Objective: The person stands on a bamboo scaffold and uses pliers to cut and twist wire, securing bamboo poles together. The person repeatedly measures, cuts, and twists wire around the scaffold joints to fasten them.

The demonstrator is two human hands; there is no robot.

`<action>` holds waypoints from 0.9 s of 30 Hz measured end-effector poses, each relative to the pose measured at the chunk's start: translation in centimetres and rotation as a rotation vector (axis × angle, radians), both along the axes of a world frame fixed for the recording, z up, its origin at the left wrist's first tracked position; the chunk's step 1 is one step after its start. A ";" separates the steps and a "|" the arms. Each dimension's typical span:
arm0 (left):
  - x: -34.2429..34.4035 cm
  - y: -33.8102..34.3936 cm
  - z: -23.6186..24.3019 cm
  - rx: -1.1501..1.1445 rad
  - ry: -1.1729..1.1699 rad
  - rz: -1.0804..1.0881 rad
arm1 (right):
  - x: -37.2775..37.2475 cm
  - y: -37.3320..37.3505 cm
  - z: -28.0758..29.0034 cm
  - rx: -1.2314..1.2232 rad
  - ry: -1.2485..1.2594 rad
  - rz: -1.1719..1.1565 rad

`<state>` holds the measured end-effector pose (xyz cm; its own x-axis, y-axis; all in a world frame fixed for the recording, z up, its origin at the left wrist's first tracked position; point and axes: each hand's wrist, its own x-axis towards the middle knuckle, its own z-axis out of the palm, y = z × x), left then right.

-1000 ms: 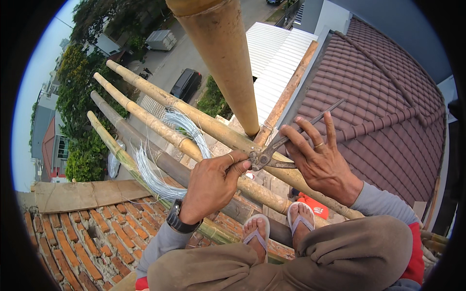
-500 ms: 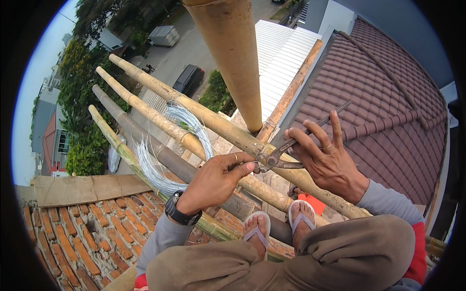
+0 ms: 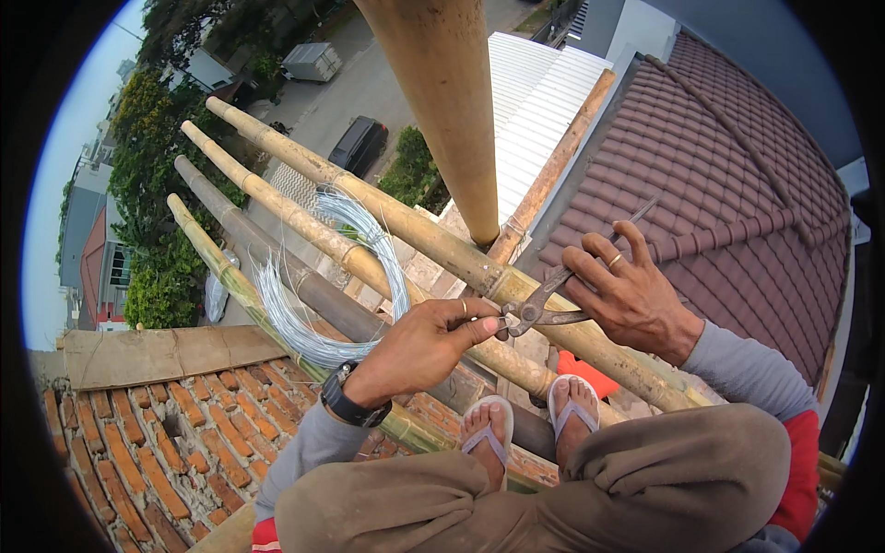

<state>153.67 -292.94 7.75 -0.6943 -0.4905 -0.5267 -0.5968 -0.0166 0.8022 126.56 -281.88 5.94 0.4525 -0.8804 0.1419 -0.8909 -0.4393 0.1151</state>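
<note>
My left hand [image 3: 429,341] pinches a short piece of thin metal wire [image 3: 505,323], held at the jaws of dark metal pincers [image 3: 533,310]. My right hand [image 3: 636,300] grips the pincers, whose handles angle up and right; their jaws sit just beside my left thumb, over a yellow bamboo pole [image 3: 410,240]. A large loop of silvery wire [image 3: 318,343] lies across the bamboo poles to the left of my hands, with loose strands sticking out.
My sandalled feet [image 3: 484,433] rest on bamboo poles high above the ground. An upright bamboo post [image 3: 438,101] stands ahead. A brick wall [image 3: 161,442] is lower left, a tiled roof [image 3: 710,184] right, an orange object [image 3: 590,373] below. A road with a car [image 3: 359,143] lies far down.
Both hands and the pincers have shifted slightly to the right. My right hand has moved a little lower, its fingers more curled round the tool. The view has shifted a little.
</note>
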 end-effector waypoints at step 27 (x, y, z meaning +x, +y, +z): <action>4.6 -6.1 9.7 -0.103 1.374 0.574 | -0.4 -1.7 2.6 0.243 -0.934 -0.115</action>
<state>158.29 -299.09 17.42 -0.3110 -0.8551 0.4149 0.6744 0.1092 0.7303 126.11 -283.59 8.55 0.1591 -0.9651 0.2082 -0.6166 -0.2618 -0.7424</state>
